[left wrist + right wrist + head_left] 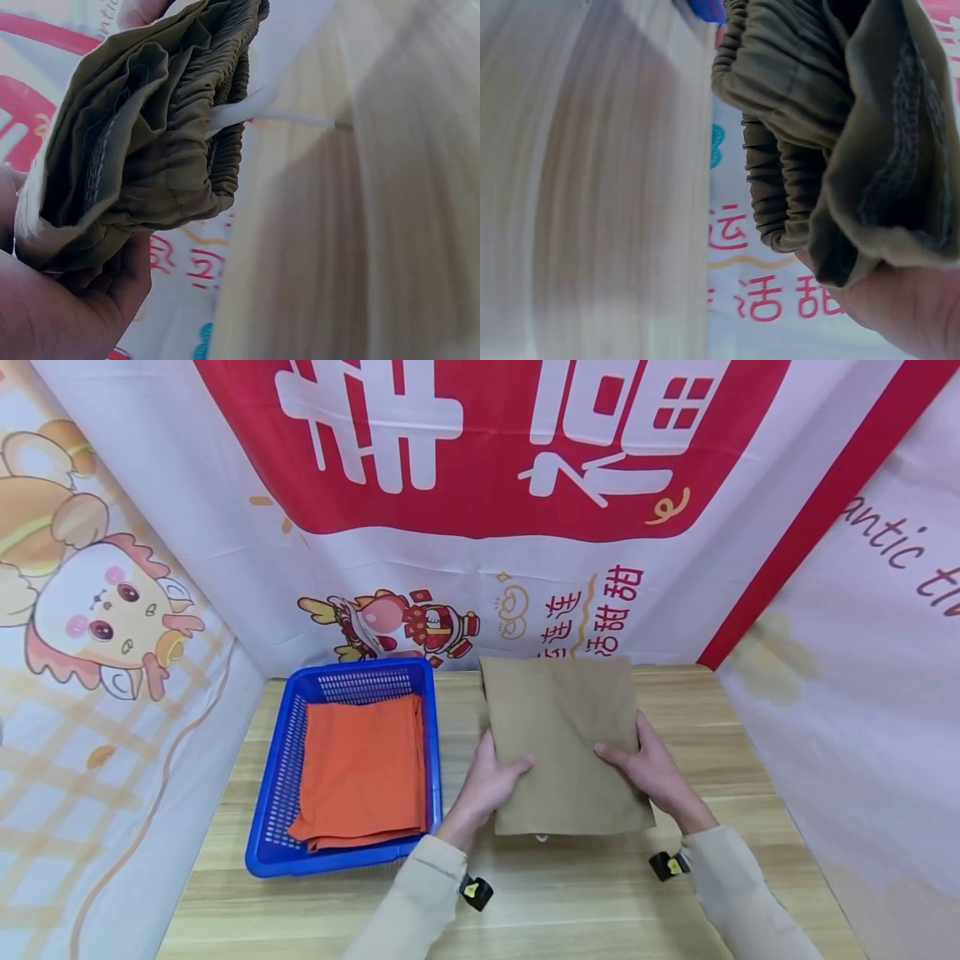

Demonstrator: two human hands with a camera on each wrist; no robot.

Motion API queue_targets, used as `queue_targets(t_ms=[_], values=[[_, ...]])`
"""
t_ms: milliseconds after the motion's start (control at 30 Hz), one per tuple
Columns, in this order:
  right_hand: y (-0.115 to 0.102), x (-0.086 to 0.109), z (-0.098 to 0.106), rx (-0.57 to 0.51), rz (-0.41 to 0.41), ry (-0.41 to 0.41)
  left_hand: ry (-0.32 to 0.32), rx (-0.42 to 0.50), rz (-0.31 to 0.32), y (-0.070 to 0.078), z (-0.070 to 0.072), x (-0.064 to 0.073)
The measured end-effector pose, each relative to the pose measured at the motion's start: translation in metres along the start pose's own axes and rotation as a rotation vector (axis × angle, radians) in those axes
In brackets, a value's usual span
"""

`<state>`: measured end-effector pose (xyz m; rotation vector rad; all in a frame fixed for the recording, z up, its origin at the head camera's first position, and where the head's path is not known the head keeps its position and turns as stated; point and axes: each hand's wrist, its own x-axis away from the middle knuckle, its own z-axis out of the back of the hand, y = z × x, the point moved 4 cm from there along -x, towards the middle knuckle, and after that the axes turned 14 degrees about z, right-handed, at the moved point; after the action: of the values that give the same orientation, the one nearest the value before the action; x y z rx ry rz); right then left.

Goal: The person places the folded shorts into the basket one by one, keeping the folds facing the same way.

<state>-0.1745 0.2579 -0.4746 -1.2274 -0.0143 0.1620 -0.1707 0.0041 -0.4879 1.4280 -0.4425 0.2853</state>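
Folded khaki pants (pixel 562 752) are held up over the table between both hands in the head view. My left hand (pixel 491 781) grips their left edge, thumb on top and fingers underneath. On the opposite edge my right hand (pixel 654 768) holds them in the same way. The left wrist view shows the stacked layers, a gathered elastic waistband (pixel 180 150) and a white drawstring (pixel 244 111) hanging out. In the right wrist view, the ruffled waistband (pixel 780 180) appears beside a stitched fold. Most of the fingers are hidden beneath the cloth.
A blue plastic basket (pixel 258 852) stands on the left of the wooden table (pixel 570 910). Inside it lies a folded orange garment (pixel 363 768). Printed cloth walls (pixel 480 560) rise behind the table and on both sides.
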Motion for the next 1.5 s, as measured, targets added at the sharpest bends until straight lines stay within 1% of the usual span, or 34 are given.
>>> queue_targets(t_ms=[100, 300, 500, 633, 833, 933, 1000, 1100, 1200, 1333, 1500], values=[[-0.009, 0.000, -0.001, 0.000, 0.014, 0.001, -0.004, -0.012, -0.004, 0.010, 0.005, 0.005], [-0.024, -0.004, -0.004, -0.016, 0.046, 0.014, -0.008, 0.000, -0.066, 0.028, 0.015, 0.014], [-0.041, -0.008, -0.010, -0.042, 0.060, 0.012, 0.010, -0.033, -0.074, 0.036, 0.027, 0.020], [-0.048, -0.012, -0.020, -0.067, 0.061, 0.005, 0.032, -0.045, -0.096, 0.039, 0.038, 0.024], [-0.057, -0.019, -0.040, -0.104, 0.056, -0.008, 0.063, -0.059, -0.137, 0.040, 0.060, 0.028], [-0.062, -0.024, -0.051, -0.106, 0.054, -0.020, 0.080, -0.042, -0.149, 0.039, 0.073, 0.028], [-0.065, -0.028, -0.059, -0.114, 0.057, -0.023, 0.080, -0.024, -0.152, 0.038, 0.081, 0.028], [-0.069, -0.033, -0.072, -0.126, 0.069, -0.027, 0.081, -0.008, -0.133, 0.036, 0.094, 0.028], [-0.073, -0.038, -0.086, -0.138, 0.083, -0.031, 0.093, -0.023, -0.110, 0.033, 0.109, 0.029], [-0.079, -0.044, -0.105, -0.160, 0.098, -0.060, 0.118, -0.055, -0.084, 0.029, 0.129, 0.031], [-0.086, -0.051, -0.128, -0.159, 0.094, -0.094, 0.142, -0.085, -0.048, 0.024, 0.154, 0.034]])
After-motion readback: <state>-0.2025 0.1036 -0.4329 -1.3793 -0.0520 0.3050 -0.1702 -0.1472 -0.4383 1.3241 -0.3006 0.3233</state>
